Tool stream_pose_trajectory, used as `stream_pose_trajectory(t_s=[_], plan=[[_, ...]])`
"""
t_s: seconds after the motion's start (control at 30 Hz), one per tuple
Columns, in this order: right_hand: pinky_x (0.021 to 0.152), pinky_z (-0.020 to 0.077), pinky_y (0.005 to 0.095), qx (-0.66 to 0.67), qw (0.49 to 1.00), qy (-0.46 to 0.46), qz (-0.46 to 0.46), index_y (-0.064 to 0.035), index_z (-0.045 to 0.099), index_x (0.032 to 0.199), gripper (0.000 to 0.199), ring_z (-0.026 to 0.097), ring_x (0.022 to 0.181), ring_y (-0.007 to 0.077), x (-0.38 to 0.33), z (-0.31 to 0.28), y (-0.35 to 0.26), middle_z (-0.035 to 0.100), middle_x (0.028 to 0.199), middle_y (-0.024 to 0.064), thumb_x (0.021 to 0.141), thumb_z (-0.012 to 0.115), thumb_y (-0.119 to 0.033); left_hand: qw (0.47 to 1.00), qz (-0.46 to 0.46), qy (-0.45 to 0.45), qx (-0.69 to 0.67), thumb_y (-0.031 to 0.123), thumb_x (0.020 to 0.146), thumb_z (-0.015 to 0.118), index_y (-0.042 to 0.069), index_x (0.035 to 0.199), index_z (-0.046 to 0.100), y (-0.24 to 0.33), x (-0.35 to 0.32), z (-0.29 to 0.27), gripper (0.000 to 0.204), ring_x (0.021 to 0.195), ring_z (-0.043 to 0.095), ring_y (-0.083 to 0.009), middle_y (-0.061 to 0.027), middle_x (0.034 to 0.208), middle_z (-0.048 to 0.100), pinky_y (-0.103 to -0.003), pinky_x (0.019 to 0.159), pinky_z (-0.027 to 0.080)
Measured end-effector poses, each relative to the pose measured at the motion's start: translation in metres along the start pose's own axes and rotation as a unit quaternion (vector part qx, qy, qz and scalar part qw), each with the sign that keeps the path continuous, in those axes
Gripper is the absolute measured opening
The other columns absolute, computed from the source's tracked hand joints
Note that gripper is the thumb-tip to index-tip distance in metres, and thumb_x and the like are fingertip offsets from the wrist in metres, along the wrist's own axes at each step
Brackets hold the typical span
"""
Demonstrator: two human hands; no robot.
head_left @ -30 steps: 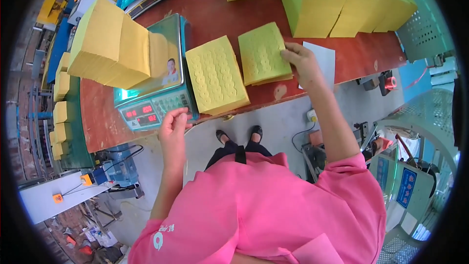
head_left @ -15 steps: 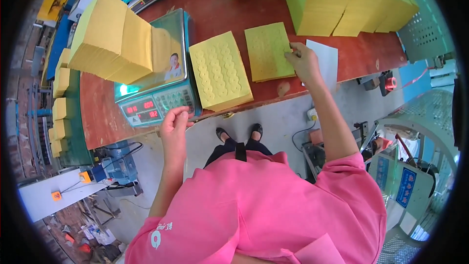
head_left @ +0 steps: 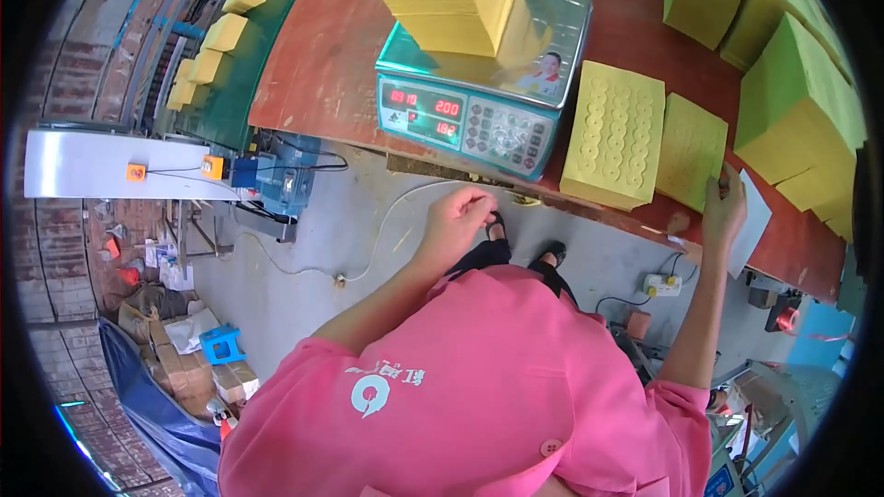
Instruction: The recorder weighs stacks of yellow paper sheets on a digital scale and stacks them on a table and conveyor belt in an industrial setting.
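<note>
My left hand (head_left: 458, 221) hangs in front of the table edge below a digital scale (head_left: 465, 120), its fingers curled together and nothing visible in them. A tall, leaning stack of yellow paper (head_left: 460, 0) stands on the scale's plate. My right hand (head_left: 725, 212) is closed in a pinch at the near right corner of a low stack of yellow paper (head_left: 692, 149); what the fingertips hold, if anything, is hidden. Left of that lies a thicker yellow paper stack (head_left: 614, 133) with rows of embossed rings. A white sheet (head_left: 750, 221) sticks out beside my right hand.
Tall yellow paper stacks (head_left: 796, 110) fill the right of the red table (head_left: 308, 74). More yellow bundles (head_left: 226, 34) line a green belt (head_left: 281, 41) at left. A power strip (head_left: 663, 286) and cables lie on the floor, with cardboard boxes (head_left: 184, 370) at lower left.
The view has swung left, so the table things appear further right. The scale's display readings differ. My right hand has moved down toward the low stack's near corner; my left remains closed.
</note>
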State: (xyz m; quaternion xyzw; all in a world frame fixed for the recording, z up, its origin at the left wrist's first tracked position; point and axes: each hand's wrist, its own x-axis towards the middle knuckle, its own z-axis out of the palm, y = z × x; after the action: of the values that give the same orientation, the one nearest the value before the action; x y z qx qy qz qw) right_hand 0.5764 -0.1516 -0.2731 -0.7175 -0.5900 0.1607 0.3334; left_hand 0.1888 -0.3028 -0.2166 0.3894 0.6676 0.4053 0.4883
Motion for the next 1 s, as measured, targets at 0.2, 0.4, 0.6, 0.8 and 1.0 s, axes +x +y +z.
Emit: stream_pose_trajectory(t_s=[0.2, 0.4, 0.6, 0.8, 1.0], plan=[[0.08, 0.0487, 0.036, -0.031, 0.999, 0.008, -0.004, -0.0042, 0.061, 0.123, 0.035, 0.06, 0.087, 0.0237, 0.006, 0.004, -0.006, 0.061, 0.103, 0.0142, 0.088, 0.063, -0.01, 0.999, -0.003, 0.031, -0.007, 0.012, 0.097, 0.055, -0.001, 0.1, 0.064, -0.004, 0.008, -0.027, 0.016, 0.082, 0.064, -0.0129, -0.006, 0.093, 0.067, -0.028, 0.074, 0.052], [0.074, 0.0488, 0.0323, -0.031, 0.993, 0.102, -0.051, -0.0054, 0.06, 0.125, 0.039, 0.058, 0.083, 0.0213, 0.0, -0.011, -0.018, 0.06, 0.109, 0.0126, 0.086, 0.062, -0.005, 0.963, 0.234, 0.107, 0.079, 0.006, 0.093, 0.059, -0.002, 0.1, 0.066, 0.067, 0.036, -0.09, 0.012, 0.087, 0.066, -0.0156, -0.0075, 0.095, 0.068, -0.028, 0.078, 0.052], [0.071, 0.0457, 0.0254, 0.09, 0.989, 0.1, -0.063, -0.0025, 0.058, 0.127, 0.039, 0.056, 0.083, 0.0142, -0.042, -0.028, -0.117, 0.062, 0.11, 0.0086, 0.088, 0.058, 0.0, 0.784, 0.542, 0.134, 0.27, -0.001, 0.084, 0.064, -0.001, 0.105, 0.068, 0.225, 0.078, -0.143, 0.022, 0.11, 0.062, -0.0244, -0.0116, 0.113, 0.067, -0.034, 0.094, 0.048], [0.068, 0.0456, 0.0235, 0.196, 0.976, 0.064, -0.073, 0.0007, 0.06, 0.119, 0.033, 0.055, 0.076, 0.0087, -0.082, 0.01, -0.192, 0.06, 0.106, 0.005, 0.087, 0.054, 0.007, 0.832, 0.522, -0.062, 0.18, 0.011, 0.082, 0.074, 0.001, 0.108, 0.068, 0.275, 0.169, -0.16, 0.028, 0.114, 0.059, -0.0219, -0.0112, 0.122, 0.064, -0.033, 0.099, 0.044], [0.067, 0.0445, 0.0223, 0.248, 0.966, 0.069, -0.006, -0.001, 0.063, 0.113, 0.031, 0.056, 0.076, 0.0093, -0.105, 0.045, -0.214, 0.063, 0.106, 0.0061, 0.083, 0.059, 0.008, 0.795, 0.537, -0.131, 0.25, 0.012, 0.081, 0.076, 0.001, 0.102, 0.068, 0.286, 0.206, -0.165, 0.026, 0.107, 0.061, -0.0205, -0.0096, 0.114, 0.067, -0.031, 0.093, 0.047]])
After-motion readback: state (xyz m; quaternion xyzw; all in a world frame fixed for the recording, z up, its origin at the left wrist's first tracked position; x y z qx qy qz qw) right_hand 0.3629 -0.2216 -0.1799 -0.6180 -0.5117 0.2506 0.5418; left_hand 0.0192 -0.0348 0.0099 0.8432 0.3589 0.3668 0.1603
